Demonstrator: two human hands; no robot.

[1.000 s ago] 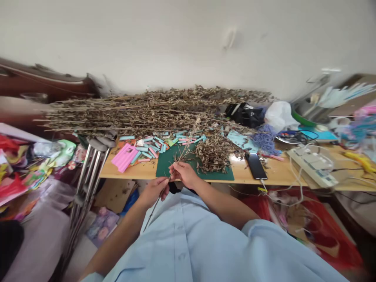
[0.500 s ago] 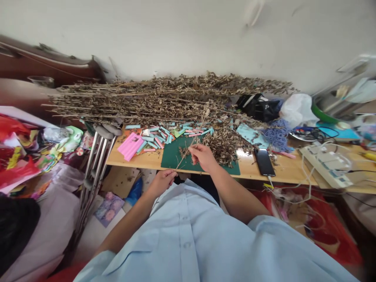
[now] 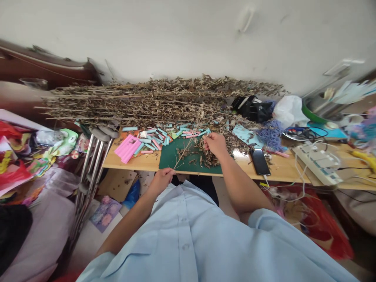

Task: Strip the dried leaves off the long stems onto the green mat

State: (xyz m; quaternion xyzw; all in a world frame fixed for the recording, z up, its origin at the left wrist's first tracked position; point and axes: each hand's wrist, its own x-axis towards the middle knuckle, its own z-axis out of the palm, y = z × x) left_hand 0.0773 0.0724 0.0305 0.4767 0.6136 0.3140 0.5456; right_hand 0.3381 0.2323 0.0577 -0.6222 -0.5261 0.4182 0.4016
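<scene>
Dried stem: held up in front at a slant, thin and twiggy [image 3: 179, 158], its lower end gripped near the table edge and its upper part reaching over the green mat [image 3: 169, 152].
Left hand [image 3: 162, 181]: fingers closed down on the stem's lower end in a snug pinch, no real gap left, just in front of the table [image 3: 141, 161].
Right hand [image 3: 216, 145]: fingers curled in, held over the leaf pile [image 3: 211, 159]; whether anything is pinched there can't be told, and how tightly the fingertips meet isn't shown either.
Leaf pile: partly hidden by the right hand and wrist, brown bits scattered over the mat beside it.
Stalk bundle [image 3: 126, 107]: heaped along the back of the table, against the wall, lots of it.
Pink and blue bits: a pink slab [image 3: 127, 149] and small rolls [image 3: 158, 138] strewn left of and behind the mat.
Phone [image 3: 260, 161]: laid face up right of the mat, cable plugged in.
Step in hand: one stem being handled over the mat, probably, with the left hand used as the anchor.
Next move calls for: a firm left pinch and a light right touch, I'd guess, since the dry stuff looks crumbly.
</scene>
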